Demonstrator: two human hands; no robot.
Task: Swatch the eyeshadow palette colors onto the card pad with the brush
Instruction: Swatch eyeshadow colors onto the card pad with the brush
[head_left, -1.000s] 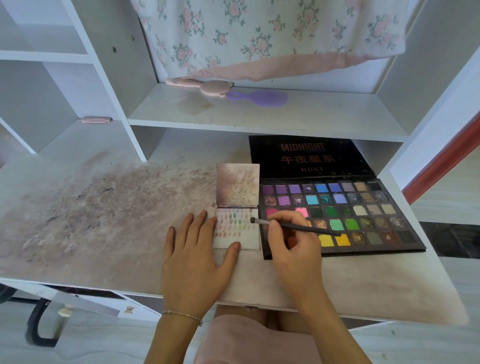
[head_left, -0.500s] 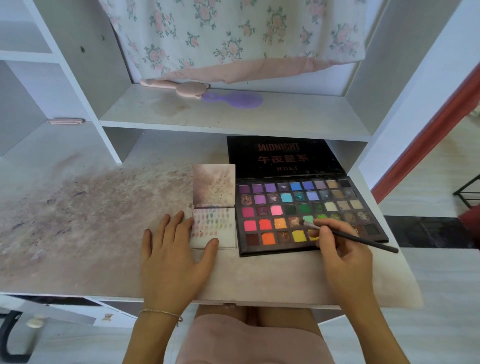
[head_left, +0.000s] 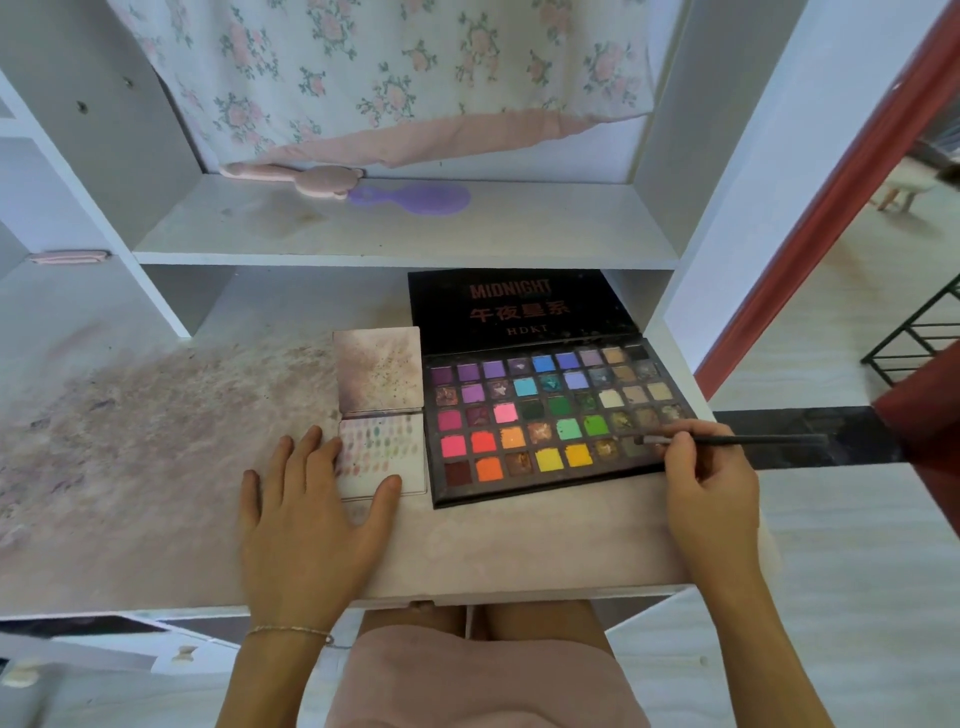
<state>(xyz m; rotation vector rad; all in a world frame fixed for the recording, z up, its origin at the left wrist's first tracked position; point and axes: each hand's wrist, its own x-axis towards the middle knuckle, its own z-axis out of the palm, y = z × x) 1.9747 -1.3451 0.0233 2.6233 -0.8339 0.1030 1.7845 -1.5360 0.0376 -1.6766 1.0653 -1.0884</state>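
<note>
While right hand (head_left: 706, 483) pinches brush (head_left: 737, 441), tip over dull pan at eyeshadow palette (head_left: 550, 415) right edge, left hand (head_left: 306, 514) lies flat, fingers spread, on card pad (head_left: 384, 457) beside palette on bench (head_left: 156, 467).

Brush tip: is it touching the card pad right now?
No: the brush, held by the right hand, has its tip over a dark pan near the right end of the eyeshadow palette, away from the card pad.
</note>
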